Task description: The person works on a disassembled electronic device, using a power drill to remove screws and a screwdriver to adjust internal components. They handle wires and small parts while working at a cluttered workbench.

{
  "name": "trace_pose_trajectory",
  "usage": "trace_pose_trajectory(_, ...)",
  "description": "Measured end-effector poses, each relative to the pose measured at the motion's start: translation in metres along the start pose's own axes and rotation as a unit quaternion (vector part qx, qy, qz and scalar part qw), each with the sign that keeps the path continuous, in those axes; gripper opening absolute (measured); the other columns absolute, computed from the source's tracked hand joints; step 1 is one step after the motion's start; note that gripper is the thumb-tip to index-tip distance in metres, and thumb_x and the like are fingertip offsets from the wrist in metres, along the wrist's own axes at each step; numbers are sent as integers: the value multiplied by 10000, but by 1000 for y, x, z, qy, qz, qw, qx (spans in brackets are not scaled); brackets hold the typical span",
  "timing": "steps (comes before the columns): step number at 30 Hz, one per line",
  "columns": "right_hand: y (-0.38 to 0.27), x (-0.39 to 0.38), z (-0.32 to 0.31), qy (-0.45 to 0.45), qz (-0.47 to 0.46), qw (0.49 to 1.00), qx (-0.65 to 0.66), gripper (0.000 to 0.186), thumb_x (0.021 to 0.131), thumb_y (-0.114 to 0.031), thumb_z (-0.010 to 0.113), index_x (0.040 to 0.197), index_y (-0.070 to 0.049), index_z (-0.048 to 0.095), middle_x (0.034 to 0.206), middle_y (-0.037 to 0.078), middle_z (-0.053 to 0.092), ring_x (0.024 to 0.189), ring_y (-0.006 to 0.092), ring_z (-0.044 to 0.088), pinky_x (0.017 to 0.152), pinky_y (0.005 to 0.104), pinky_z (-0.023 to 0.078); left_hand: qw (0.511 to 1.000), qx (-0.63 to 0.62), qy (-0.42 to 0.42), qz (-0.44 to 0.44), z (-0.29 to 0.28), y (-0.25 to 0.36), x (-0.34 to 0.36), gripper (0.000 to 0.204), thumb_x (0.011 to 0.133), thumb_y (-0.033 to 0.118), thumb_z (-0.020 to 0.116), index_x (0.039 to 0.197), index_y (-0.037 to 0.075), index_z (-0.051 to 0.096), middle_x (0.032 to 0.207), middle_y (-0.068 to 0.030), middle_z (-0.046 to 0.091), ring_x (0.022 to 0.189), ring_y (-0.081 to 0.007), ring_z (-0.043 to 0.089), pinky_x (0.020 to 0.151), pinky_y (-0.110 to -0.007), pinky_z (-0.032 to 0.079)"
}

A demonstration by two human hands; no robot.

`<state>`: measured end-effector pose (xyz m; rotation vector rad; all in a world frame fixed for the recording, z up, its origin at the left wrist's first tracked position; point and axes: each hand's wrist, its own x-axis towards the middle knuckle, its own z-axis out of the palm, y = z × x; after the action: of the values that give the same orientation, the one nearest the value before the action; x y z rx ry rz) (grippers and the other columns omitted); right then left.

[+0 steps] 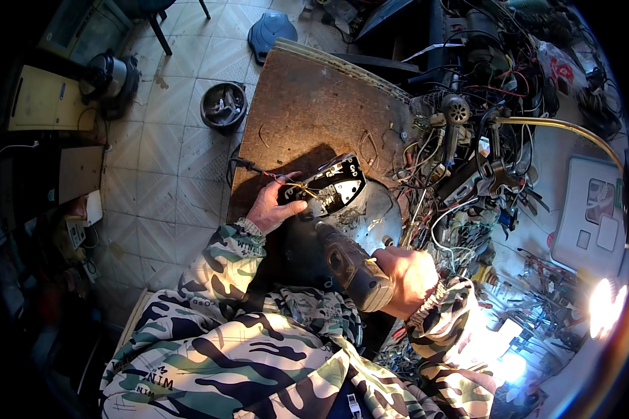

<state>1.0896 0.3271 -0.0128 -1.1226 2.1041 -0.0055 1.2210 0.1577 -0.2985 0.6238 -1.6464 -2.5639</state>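
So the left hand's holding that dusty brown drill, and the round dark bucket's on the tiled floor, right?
Not quite: the head view shows the right hand gripping the drill; the left hand holds an open black casing. The bucket is on the tiled floor.

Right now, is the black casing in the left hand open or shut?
Open: bare metal parts show inside the black casing that the left hand holds.

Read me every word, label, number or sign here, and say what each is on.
Camouflage left sleeve: dark printed lettering, not copied out here.
Camouflage clothing at the lower left: similar dark lettering, also not copied out.
Clear plastic bag at upper right: red print, too blurred to read.
Cream cabinet at far left: small blue label, too small to read.
Drill: nothing readable.
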Motion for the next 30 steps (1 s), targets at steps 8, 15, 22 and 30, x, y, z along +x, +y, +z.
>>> trace_pose_trajectory(8, 10, -7, 6, 18, -9, 999, 32, 322, 704, -312, 789, 805, -46, 637, 742, 142, 647, 731, 356, 679, 653, 423, 542, 1000, 15, 21, -2, 2, 11, -5, 772, 821, 331, 812, 1418, -18, 468, 1289, -87, 611, 1199, -160, 548, 1064, -330, 409)
trace_pose_trajectory(15, 22, -24, 24, 101, -27, 992, 65, 332, 702, -296, 805, 916, -59, 715, 808, 137, 698, 759, 321, 711, 677, 393, 563, 1000, 6, 25, 4, 7, 11, -4, 770, 818, 348, 823, 1409, -9, 483, 1276, -85, 617, 1196, -168, 553, 1057, -329, 416)
trace_pose_trajectory(22, 50, -67, 41, 92, -9, 996, 3, 322, 768, -272, 770, 1001, -59, 707, 857, 82, 711, 687, 248, 708, 597, 330, 570, 998, -29, 56, -4, 14, 14, -7, 688, 814, 255, 834, 1369, -4, 521, 1243, -69, 635, 1164, -149, 567, 1045, -321, 432)
trace_pose_trajectory(30, 77, -129, 71, 113, 70, 991, 1, 361, 745, -147, 753, 1091, -62, 696, 958, 120, 714, 814, 283, 708, 731, 332, 562, 991, -126, 41, -33, 23, 13, -1, 637, 820, 112, 796, 1376, -17, 512, 1286, -81, 613, 1211, -173, 550, 1078, -335, 395)
